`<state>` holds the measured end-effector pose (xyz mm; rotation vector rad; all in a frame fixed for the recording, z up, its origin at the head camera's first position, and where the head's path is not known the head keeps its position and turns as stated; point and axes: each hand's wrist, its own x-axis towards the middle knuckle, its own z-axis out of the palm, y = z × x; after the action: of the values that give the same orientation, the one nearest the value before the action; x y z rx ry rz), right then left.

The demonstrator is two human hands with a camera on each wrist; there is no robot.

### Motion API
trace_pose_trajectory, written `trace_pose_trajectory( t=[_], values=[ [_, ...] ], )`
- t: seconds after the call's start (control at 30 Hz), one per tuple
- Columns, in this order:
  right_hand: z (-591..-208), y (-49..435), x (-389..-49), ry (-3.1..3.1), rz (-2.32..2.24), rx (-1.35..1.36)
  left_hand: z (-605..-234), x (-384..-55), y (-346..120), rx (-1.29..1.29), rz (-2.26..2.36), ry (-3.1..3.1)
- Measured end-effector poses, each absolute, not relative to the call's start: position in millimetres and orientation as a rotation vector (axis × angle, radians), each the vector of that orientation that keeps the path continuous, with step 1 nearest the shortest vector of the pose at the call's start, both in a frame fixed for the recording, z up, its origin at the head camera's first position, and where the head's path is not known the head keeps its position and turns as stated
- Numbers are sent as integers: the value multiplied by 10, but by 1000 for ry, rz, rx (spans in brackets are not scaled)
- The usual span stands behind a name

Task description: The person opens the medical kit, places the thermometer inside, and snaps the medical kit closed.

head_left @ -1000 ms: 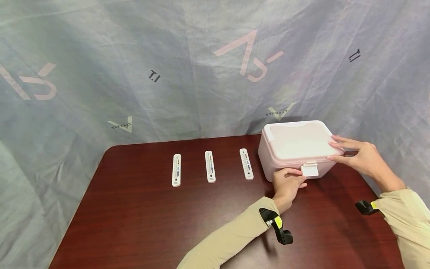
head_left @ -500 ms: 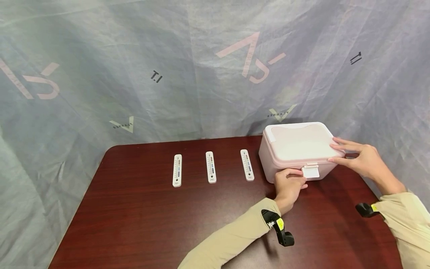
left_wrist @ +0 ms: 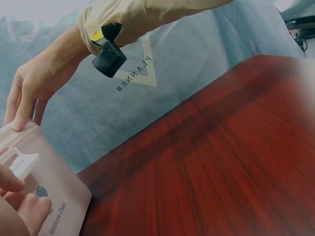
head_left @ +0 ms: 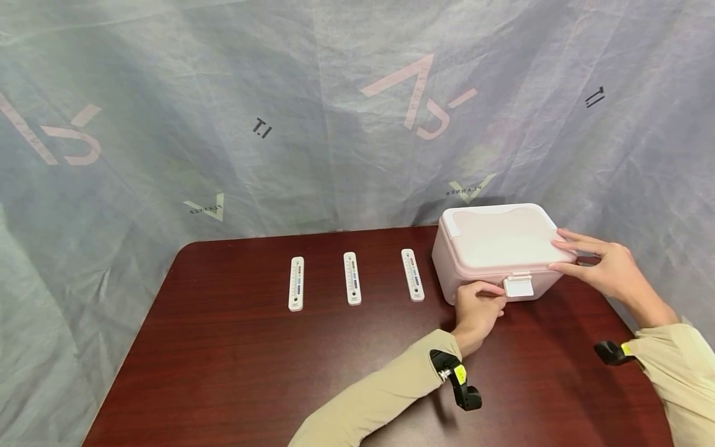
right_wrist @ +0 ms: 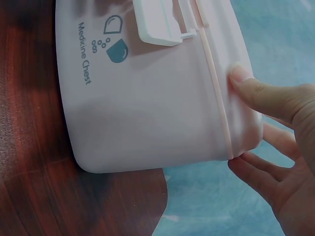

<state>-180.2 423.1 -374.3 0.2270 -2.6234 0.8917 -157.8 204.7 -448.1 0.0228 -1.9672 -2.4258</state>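
A pale pink medicine box [head_left: 503, 239] with a closed lid stands at the back right of the table. Its white latch [head_left: 519, 286] is tilted out from the front face in the left wrist view. My left hand [head_left: 477, 310] pinches at the latch's left edge, other fingers curled below it. With my right hand [head_left: 609, 267] I grip the right end of the lid [right_wrist: 241, 118], thumb on its front side and fingers round the end. "Medicine Chest" lettering [right_wrist: 83, 54] shows on the front.
Three white thermometers, the left one [head_left: 296, 284], the middle one [head_left: 352, 278] and the right one [head_left: 413, 275], lie in a row left of the box. The dark red table [head_left: 251, 372] ends at a grey printed curtain [head_left: 313, 124] behind.
My left hand has shifted very slightly at the latch. The right hand keeps its hold on the lid's end, and the box stays closed; the view has moved a little.
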Motion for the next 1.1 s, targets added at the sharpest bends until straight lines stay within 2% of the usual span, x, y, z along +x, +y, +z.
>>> trace_pose_trajectory(
  t=[0.53, 1.1],
  values=[
    [-3842, 4293, -1756, -2527, 1184, 240, -4429, -1604, 1659, -421, -1914, -2243],
    [-3869, 4271, -1686, -2438, 1238, 220, -4440, -1651, 1407, -564, -1567, -2206]
  ],
)
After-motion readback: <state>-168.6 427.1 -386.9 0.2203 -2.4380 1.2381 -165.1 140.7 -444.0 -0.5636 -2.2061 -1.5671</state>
